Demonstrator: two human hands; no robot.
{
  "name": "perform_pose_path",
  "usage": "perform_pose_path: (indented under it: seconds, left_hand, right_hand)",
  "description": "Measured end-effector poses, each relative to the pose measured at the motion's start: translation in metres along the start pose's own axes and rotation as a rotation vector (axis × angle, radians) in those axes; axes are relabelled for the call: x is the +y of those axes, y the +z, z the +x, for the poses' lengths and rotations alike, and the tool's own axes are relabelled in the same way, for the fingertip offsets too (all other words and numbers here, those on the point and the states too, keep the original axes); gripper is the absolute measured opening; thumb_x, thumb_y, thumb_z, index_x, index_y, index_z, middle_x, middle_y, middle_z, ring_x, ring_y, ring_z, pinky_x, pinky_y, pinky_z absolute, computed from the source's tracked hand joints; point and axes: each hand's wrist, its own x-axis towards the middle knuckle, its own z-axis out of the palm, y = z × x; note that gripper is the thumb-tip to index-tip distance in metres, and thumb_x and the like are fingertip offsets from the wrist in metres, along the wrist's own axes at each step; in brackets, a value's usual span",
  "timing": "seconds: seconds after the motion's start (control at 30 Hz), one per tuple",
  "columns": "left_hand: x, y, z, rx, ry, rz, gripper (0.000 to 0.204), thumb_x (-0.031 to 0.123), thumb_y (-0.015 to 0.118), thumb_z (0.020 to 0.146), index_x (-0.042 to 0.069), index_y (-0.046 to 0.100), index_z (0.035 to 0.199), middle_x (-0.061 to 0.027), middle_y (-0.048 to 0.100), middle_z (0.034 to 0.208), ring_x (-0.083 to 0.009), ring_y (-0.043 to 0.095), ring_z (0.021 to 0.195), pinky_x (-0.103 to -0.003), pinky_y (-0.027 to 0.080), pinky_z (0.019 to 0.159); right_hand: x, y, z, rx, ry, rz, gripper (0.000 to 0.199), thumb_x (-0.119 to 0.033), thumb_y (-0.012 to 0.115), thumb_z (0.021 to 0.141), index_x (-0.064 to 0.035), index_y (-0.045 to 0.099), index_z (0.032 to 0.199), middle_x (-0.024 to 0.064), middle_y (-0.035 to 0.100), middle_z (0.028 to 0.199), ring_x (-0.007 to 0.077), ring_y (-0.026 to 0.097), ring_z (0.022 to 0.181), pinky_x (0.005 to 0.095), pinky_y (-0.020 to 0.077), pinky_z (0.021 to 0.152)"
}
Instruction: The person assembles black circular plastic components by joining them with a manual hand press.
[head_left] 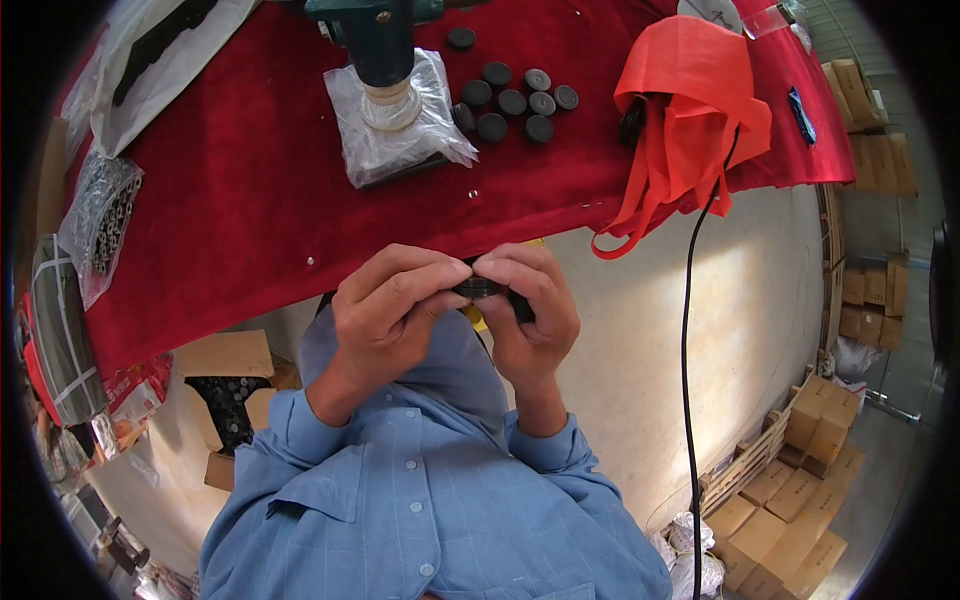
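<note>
Red cloth (pixel 230 240), backdrop: loose black discs (pixel 512 102) lay on it. Black round piece (pixel 478 288), one: your left hand (pixel 385 310) and right hand (pixel 530 305) pinched it narrowly between them, near the cloth's edge. Judged hazard: either pinch slackening could have dropped it to the floor (pixel 620 390).

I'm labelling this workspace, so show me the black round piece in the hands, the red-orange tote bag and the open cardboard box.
Black round piece (pixel 478 288): head view, on its visible edge.
Red-orange tote bag (pixel 687 62): head view, on its upper panel.
Open cardboard box (pixel 226 353): head view, on its far flap.
</note>
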Motion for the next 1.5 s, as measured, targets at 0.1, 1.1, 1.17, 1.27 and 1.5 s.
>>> perform_pose_path:
  seconds: [0.1,1.1,1.17,1.27,1.5]
  left_hand:
    - [-0.001,0.001,0.000,-0.014,0.013,-0.033,0.026,-0.001,0.080,0.077,0.003,0.074,0.101,-0.0110,0.071,0.095,-0.0218,0.071,0.079,-0.029,0.057,0.063]
    - [0.003,0.008,-0.022,-0.143,-0.453,-0.279,0.026,-0.004,0.068,0.089,-0.001,0.063,0.114,-0.0053,0.061,0.104,-0.0091,0.056,0.090,-0.022,0.046,0.082]
    - [0.006,0.010,-0.024,-0.001,-0.508,-0.387,0.023,-0.001,0.071,0.089,0.000,0.065,0.111,-0.0032,0.064,0.099,-0.0078,0.057,0.086,-0.022,0.047,0.077]
    - [0.005,0.008,-0.028,0.019,-0.561,-0.511,0.023,0.000,0.070,0.093,-0.001,0.064,0.115,-0.0033,0.066,0.104,-0.0067,0.057,0.088,-0.022,0.048,0.079]
    - [0.005,0.015,-0.032,-0.016,-0.662,-0.687,0.027,0.002,0.070,0.094,-0.001,0.062,0.119,-0.0038,0.067,0.106,-0.0063,0.058,0.087,-0.021,0.048,0.080]
  right_hand:
    - [-0.006,-0.001,-0.002,0.032,-0.041,-0.053,0.024,0.000,0.074,0.085,0.0000,0.069,0.108,0.0141,0.066,0.100,0.0217,0.066,0.085,0.0307,0.0539,0.069]
    - [0.004,0.013,-0.021,-0.077,0.188,0.010,0.079,0.015,0.060,0.086,0.0000,0.022,0.154,0.0213,0.062,0.123,0.0261,0.068,0.106,0.0356,0.0563,0.091]
    - [-0.003,0.008,-0.020,-0.070,0.231,0.054,0.069,0.014,0.063,0.084,0.0004,0.035,0.147,0.0199,0.063,0.122,0.0267,0.067,0.108,0.0355,0.0554,0.092]
    - [0.000,0.001,-0.020,-0.039,0.266,0.166,0.050,0.011,0.068,0.083,0.0015,0.056,0.130,0.0166,0.064,0.118,0.0250,0.066,0.106,0.0331,0.0542,0.090]
    - [-0.007,0.000,-0.020,0.076,0.198,0.191,0.029,0.006,0.071,0.085,0.0003,0.066,0.113,0.0132,0.065,0.109,0.0218,0.065,0.100,0.0290,0.0539,0.083]
